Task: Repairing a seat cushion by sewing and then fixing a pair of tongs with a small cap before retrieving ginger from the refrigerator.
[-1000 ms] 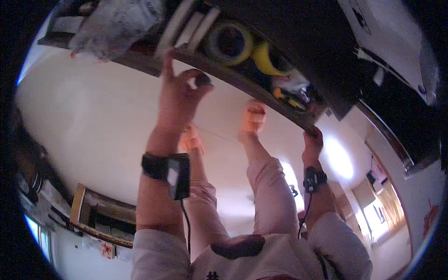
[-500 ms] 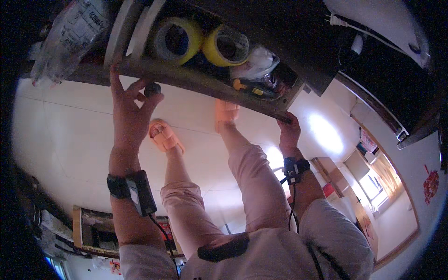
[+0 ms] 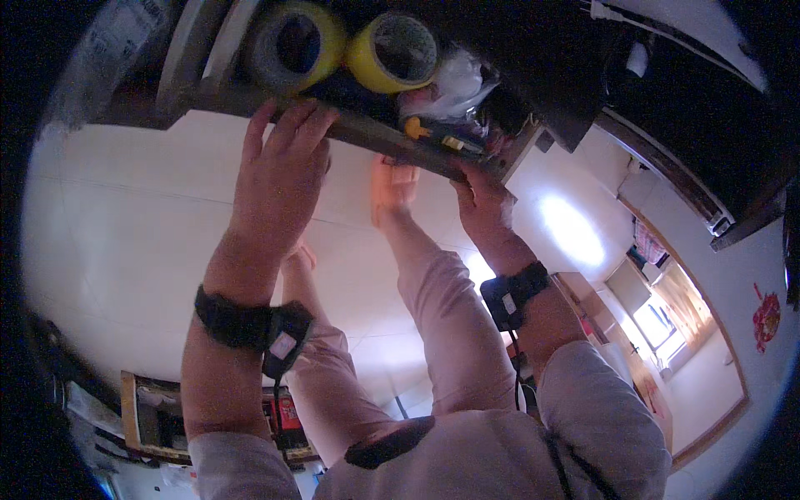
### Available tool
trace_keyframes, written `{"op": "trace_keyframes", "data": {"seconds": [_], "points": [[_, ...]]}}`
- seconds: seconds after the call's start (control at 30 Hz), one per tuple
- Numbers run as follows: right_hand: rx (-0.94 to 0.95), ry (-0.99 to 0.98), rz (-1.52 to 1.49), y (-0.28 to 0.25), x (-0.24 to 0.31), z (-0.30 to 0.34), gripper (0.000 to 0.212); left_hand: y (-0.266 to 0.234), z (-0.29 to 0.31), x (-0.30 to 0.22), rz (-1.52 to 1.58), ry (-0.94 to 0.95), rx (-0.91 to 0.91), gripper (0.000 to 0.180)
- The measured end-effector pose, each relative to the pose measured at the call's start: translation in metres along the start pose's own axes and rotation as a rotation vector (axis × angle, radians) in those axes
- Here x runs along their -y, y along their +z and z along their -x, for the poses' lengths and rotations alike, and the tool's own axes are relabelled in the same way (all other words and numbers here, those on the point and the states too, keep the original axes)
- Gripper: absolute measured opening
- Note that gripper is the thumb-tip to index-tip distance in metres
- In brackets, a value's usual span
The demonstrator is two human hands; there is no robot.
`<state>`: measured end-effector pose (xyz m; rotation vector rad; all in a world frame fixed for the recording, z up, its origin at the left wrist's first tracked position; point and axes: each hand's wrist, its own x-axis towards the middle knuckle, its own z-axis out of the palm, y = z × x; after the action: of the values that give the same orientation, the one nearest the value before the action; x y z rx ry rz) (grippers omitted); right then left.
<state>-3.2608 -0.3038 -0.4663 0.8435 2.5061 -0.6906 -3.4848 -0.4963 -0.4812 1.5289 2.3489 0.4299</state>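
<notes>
Drawer [image 3: 383, 139]: open, both hands at its front; the step, as judged, is handling it by that edge, and any shift would call for even force at both ends.
Left hand [image 3: 283, 162]: fingers over the edge, thumb hidden; whether it grips cannot be told.
Right hand [image 3: 485, 202]: grasping the front's right end.
Tape rolls [image 3: 367, 65]: two, yellow, inside.
Yellow-ended tool [image 3: 452, 142]: inside, near the right hand.

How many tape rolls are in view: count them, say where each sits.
2. The left roll is in the drawer, beyond the left hand; the right roll is beside it. Others may be hidden deeper inside.
</notes>
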Motion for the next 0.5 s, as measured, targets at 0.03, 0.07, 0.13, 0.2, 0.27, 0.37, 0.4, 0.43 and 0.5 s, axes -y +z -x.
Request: {"op": "trace_keyframes", "data": {"seconds": [0.03,0.07,0.13,0.2,0.27,0.37,0.4,0.43,0.5], "points": [[-0.043,0.045,-0.010,0.001,0.002,0.001,0.039,0.001,-0.002,-0.002,0.033,0.005,-0.059,0.020],[-0.090,0.095,-0.017,0.003,0.001,0.002,0.034,-0.001,-0.003,-0.008,0.036,0.005,-0.063,0.020],[-0.146,0.055,0.035,0.007,0.004,0.006,0.032,-0.006,-0.001,-0.018,0.069,-0.093,0.068,0.025],[-0.208,0.008,0.087,0.010,0.006,0.009,0.030,-0.002,0.010,-0.017,0.075,-0.097,0.053,0.028],[-0.225,-0.020,0.055,0.019,0.002,0.013,0.030,0.002,0.018,-0.018,0.081,-0.106,0.042,0.031],[-0.256,-0.038,0.049,0.024,0.007,0.024,0.030,0.006,0.030,-0.019,0.096,-0.116,0.035,0.031],[-0.254,-0.045,0.048,0.025,0.012,0.027,0.030,0.011,0.037,-0.019,0.089,-0.126,0.022,0.032],[-0.202,-0.004,0.010,0.026,0.017,0.030,0.030,0.012,0.042,-0.018,0.081,-0.137,0.010,0.033],[-0.145,0.045,-0.019,0.027,0.017,0.031,0.030,0.008,0.043,-0.021,0.127,-0.139,0.036,0.033]]}}
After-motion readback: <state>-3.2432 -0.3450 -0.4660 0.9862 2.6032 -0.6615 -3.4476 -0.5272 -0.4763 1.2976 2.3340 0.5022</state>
